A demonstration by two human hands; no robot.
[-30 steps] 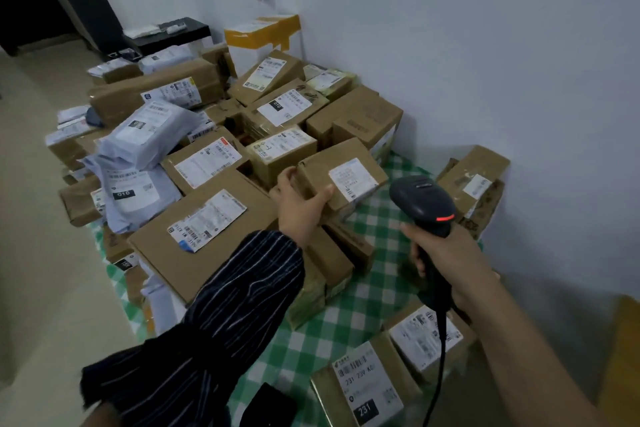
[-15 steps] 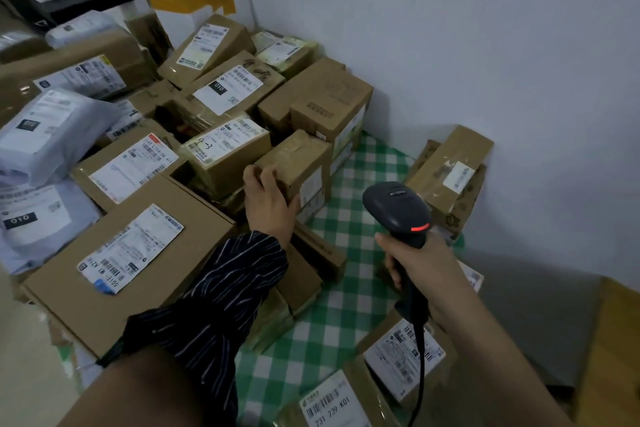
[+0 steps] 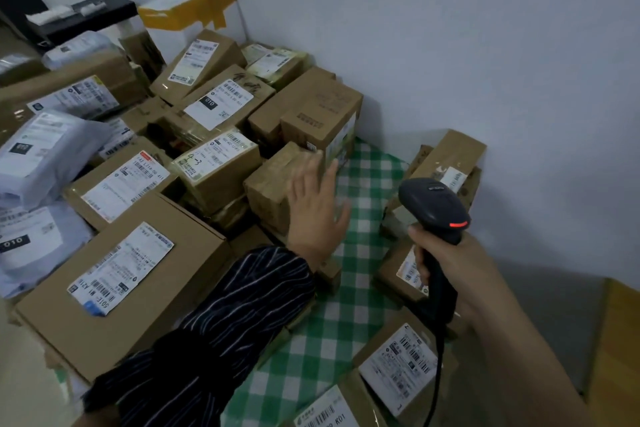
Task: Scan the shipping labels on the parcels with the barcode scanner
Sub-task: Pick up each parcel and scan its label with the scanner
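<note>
1. Left hand [image 3: 317,208]: fingers straight and spread wide, holding nothing. Half a second ago this hand gripped the small taped parcel [image 3: 270,184]; that grip has been released. The hand is motion-blurred, so contact between the fingers and the parcel cannot be confirmed; they appear to lie over its right side.

2. Small taped parcel: rests among the stacked boxes at the left edge of the checked cloth [image 3: 367,163], brown taped face upward. The side that carried its shipping label half a second ago is now covered by the left hand. The box marked "4-3" [image 3: 221,166] stands just beside it on the left.

3. Right hand [image 3: 453,267]: fingers wrapped round the handle of the barcode scanner [image 3: 433,204], as in the earlier frames. The scanner head is raised, red indicator lit, in front of the parcel against the wall [image 3: 450,156]. Its cable [image 3: 439,367] hangs from the handle base past the labelled parcel [image 3: 398,371] at lower right.

4. Striped sleeve [image 3: 225,315]: overlaps the right edge of the large box [image 3: 138,288].
</note>
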